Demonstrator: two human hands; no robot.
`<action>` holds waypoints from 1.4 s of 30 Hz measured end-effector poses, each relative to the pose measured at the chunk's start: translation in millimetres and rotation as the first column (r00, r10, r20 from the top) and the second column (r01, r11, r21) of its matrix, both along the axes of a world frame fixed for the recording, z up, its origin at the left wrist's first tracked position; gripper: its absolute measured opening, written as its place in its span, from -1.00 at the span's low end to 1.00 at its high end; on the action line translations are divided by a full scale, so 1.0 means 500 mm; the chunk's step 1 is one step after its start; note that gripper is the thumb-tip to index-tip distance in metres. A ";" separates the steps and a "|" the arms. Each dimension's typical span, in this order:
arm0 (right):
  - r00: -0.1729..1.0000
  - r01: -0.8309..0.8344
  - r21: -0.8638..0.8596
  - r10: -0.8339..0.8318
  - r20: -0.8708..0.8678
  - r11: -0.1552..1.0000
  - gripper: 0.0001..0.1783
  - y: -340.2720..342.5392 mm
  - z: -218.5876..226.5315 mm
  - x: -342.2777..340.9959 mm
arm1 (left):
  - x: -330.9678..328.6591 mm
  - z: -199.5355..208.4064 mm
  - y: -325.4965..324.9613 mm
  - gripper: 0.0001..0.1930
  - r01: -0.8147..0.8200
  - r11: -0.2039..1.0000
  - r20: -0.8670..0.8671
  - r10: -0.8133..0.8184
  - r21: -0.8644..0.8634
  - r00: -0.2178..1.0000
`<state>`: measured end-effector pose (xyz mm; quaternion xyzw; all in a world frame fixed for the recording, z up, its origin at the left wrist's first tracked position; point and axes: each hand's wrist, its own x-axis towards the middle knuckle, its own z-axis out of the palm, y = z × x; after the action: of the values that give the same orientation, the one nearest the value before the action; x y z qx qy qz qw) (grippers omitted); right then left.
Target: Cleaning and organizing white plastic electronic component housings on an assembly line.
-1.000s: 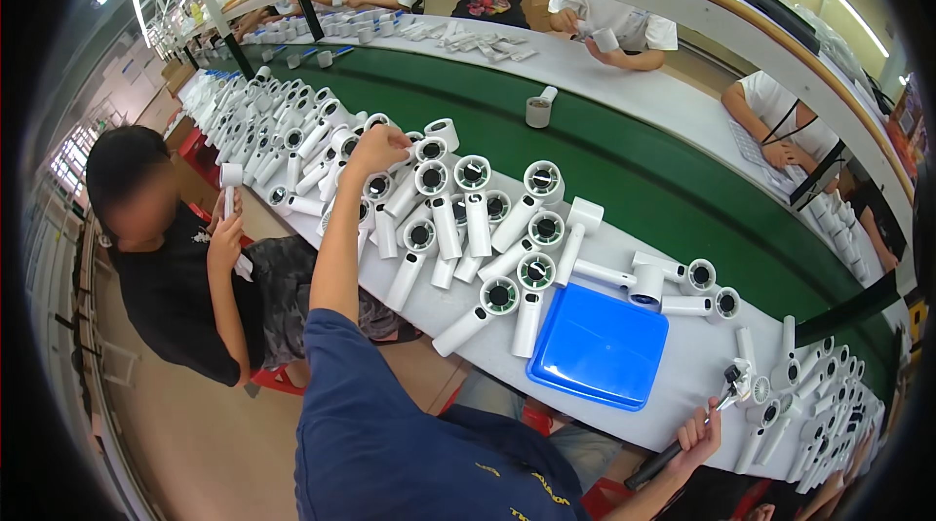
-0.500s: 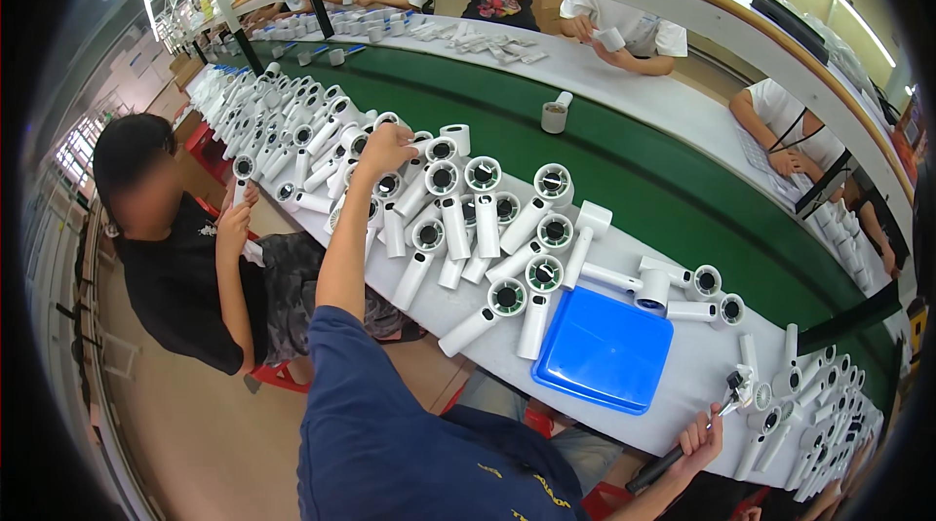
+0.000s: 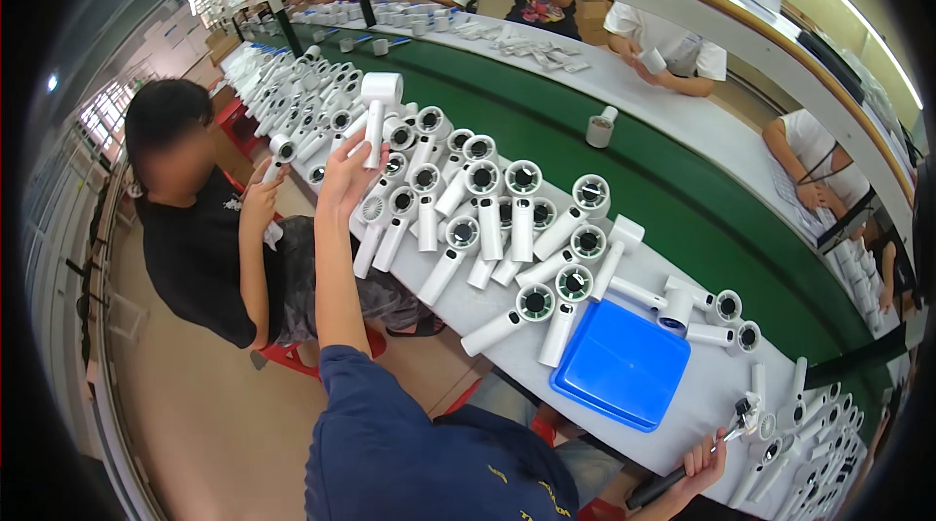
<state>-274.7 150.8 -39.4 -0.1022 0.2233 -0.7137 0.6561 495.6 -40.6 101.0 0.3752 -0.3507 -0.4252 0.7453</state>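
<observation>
Left of blue tray [image 3: 621, 365]: left hand [image 3: 348, 170] gripping fan [image 3: 374, 131]; low swing could knock piled fans [image 3: 482, 177]. Right of tray: right hand [image 3: 704, 463] gripping tool [image 3: 655, 489].

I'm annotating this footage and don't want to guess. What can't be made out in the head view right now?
All in the head view:
The held white fan's face: turned away, in the left hand.
The middle of the black-handled tool: behind the fingers of the right hand.
Whether anything lies under the blue tray: its opaque plastic hides it.
The far-left fans' number: too small and crowded.
</observation>
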 end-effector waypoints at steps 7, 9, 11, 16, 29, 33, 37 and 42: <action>0.778 0.559 0.427 -0.270 -0.567 0.711 -0.62 -0.034 0.115 0.109 | 0.110 -0.069 0.041 -0.49 -0.228 0.970 0.048 0.225 0.080 0.973; 0.858 0.367 0.322 -0.184 -0.480 0.873 -0.61 -0.009 0.050 0.042 | 0.125 -0.099 0.033 -0.46 -0.332 0.941 0.039 0.330 0.060 0.943; 0.862 0.373 0.310 -0.203 -0.465 0.875 -0.61 -0.014 0.045 0.039 | 0.138 -0.127 0.033 -0.44 -0.613 0.781 0.293 0.562 0.121 0.773; 0.829 0.446 0.328 -0.247 -0.501 0.833 -0.63 -0.011 0.078 0.069 | 0.016 -0.102 0.017 -0.43 -0.553 0.827 0.421 0.467 0.103 0.778; 0.803 0.504 0.360 -0.272 -0.530 0.785 -0.62 -0.023 0.092 0.092 | -0.036 -0.114 -0.085 -0.54 -0.512 0.856 0.922 0.258 -0.079 0.289; 0.807 0.502 0.370 -0.270 -0.526 0.782 -0.62 -0.024 0.083 0.088 | -0.018 -0.115 -0.087 -0.62 -0.422 0.906 0.910 0.206 -0.039 0.360; 0.879 0.362 0.296 -0.218 -0.425 0.884 -0.63 -0.015 0.054 0.061 | -0.017 -0.118 -0.085 -0.71 -0.355 0.933 0.879 0.214 -0.055 0.426; 0.992 0.121 0.190 -0.109 -0.069 0.974 -0.66 -0.003 0.016 0.021 | -0.001 -0.116 -0.072 -0.71 -0.386 0.922 0.859 0.219 -0.028 0.462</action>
<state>-264.4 149.3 -31.3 -0.0453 0.3161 -0.7221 0.6137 495.0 -76.8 43.2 0.6525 -0.5584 -0.0764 0.5066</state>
